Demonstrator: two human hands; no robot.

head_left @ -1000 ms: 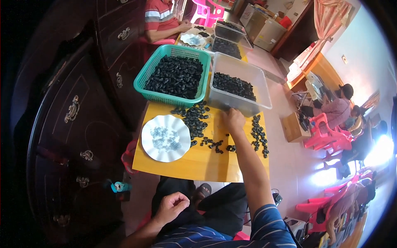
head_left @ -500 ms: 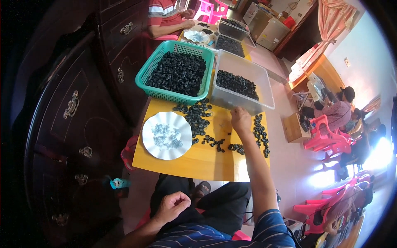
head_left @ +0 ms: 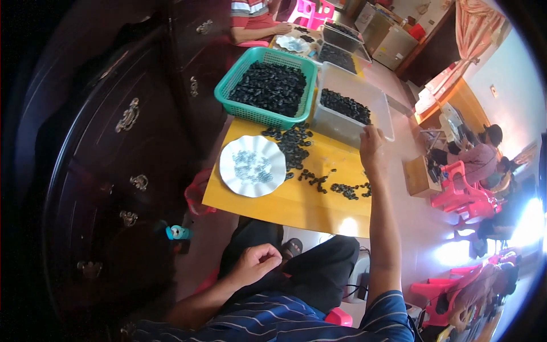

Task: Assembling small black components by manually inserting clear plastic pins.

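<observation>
My right hand (head_left: 373, 149) is at the front right corner of the clear plastic bin (head_left: 342, 134), its fingers closed and pointing toward the rim. Whatever is in its fingertips is too small to make out. Small black pieces (head_left: 345, 105) fill part of that bin. My left hand (head_left: 259, 264) rests over my thigh, fingers curled against the thumb; its inside is hidden. On the yellow table (head_left: 273, 208), a white scalloped plate (head_left: 228, 169) bears many tiny clear bits. Beside it lies a pile of black pieces (head_left: 294, 151), with small clusters (head_left: 345, 191) nearer my right forearm.
A green basket (head_left: 225, 97) full of black pieces stands at the table's far left. Dark drawers (head_left: 102, 165) line the left side. Across the table sits a person in a red shirt (head_left: 253, 20). More people and pink chairs (head_left: 456, 179) are at the right.
My right hand has moved rightward along the clear bin to its front corner. The whole view has shifted, so the table appears farther right. My left hand stays curled over my lap.
</observation>
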